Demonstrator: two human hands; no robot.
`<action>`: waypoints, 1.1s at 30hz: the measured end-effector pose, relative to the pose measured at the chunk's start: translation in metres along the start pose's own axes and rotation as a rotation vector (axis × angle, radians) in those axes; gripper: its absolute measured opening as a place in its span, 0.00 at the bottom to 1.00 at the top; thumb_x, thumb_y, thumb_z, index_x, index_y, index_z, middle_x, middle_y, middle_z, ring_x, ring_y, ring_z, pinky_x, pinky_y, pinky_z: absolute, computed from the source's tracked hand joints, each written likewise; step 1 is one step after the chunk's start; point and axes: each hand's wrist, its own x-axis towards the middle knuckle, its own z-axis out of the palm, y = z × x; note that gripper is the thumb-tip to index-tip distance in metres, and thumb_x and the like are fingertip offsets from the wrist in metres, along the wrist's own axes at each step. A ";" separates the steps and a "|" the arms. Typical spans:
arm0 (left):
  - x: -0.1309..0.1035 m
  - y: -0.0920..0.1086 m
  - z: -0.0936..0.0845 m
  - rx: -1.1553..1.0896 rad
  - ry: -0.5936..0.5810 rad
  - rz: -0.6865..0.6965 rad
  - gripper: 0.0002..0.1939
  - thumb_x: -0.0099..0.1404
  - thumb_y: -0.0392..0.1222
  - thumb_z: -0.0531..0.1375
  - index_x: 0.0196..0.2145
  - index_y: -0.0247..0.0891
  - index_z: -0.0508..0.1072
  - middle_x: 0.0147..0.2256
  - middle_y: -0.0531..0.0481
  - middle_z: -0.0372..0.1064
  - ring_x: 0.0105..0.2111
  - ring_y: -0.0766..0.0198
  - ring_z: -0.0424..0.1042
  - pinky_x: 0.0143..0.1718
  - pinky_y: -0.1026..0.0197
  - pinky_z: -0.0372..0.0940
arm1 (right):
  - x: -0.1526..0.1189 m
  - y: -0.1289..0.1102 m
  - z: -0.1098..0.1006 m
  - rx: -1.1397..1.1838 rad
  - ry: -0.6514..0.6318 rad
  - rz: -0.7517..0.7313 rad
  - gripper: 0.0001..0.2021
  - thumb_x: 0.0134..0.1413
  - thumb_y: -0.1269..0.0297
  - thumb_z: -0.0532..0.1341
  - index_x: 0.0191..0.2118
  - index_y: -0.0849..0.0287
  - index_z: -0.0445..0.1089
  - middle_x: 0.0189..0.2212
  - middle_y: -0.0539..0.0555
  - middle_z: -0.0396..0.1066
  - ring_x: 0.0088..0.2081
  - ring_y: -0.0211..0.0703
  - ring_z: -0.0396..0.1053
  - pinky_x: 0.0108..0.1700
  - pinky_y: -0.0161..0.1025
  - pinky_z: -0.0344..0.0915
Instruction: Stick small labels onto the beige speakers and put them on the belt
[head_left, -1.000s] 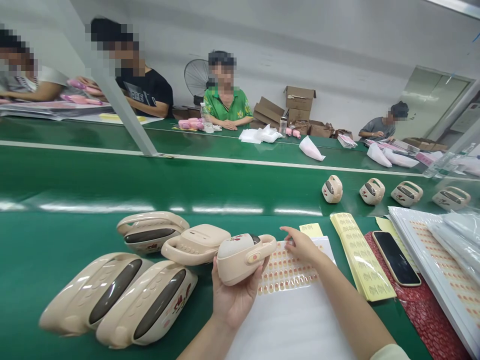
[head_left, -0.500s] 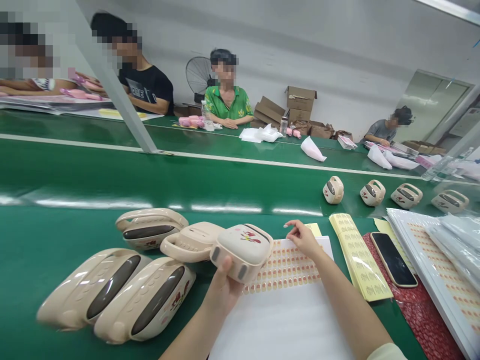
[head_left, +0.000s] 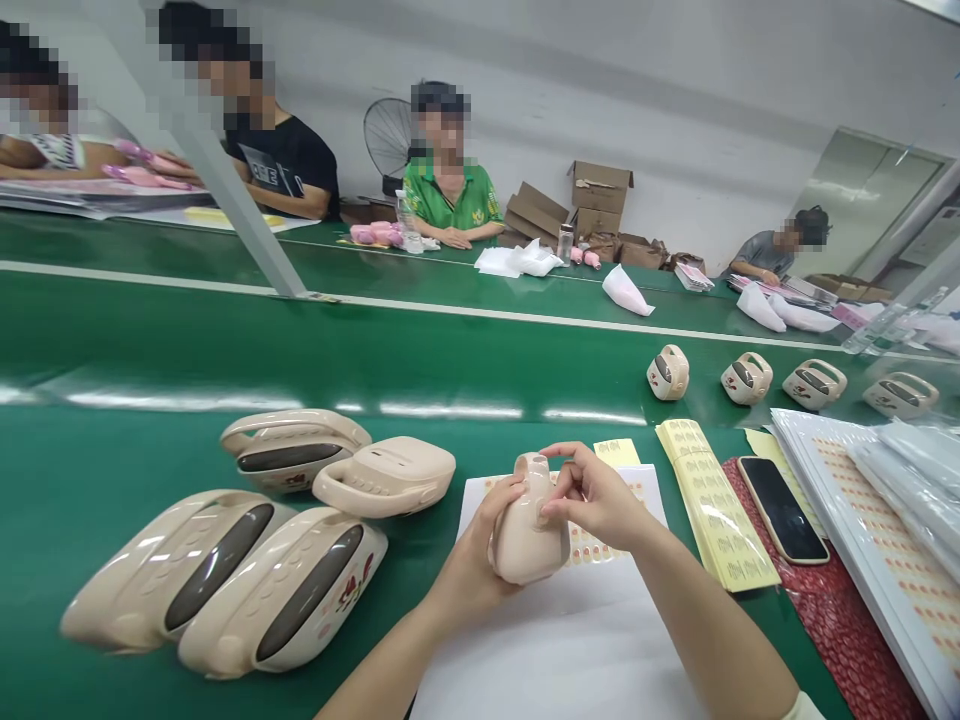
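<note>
Over a white sheet of orange ovals (head_left: 591, 552), the left hand (head_left: 476, 555) wraps a glossy beige plastic case (head_left: 531, 548), best kept steady; the half-closed right hand (head_left: 601, 502) touches its side, its hold unclear.

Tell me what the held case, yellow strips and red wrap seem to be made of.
Held case: probably hard plastic, smooth with a soft sheen; its rounded shape looks molded.
Yellow strips: likely paper, perhaps coated; they look thin, printed and slightly shiny.
Red wrap: apparently thin plastic film, glossy, judging by its bumpy, glinting surface.
</note>
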 end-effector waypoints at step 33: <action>-0.008 0.005 0.003 -0.520 -0.016 -0.162 0.44 0.32 0.30 0.70 0.49 0.51 0.65 0.51 0.44 0.63 0.52 0.39 0.60 0.52 0.39 0.53 | 0.013 0.025 -0.024 -0.296 -0.114 -0.124 0.27 0.52 0.62 0.58 0.57 0.54 0.50 0.43 0.55 0.65 0.47 0.43 0.62 0.47 0.43 0.59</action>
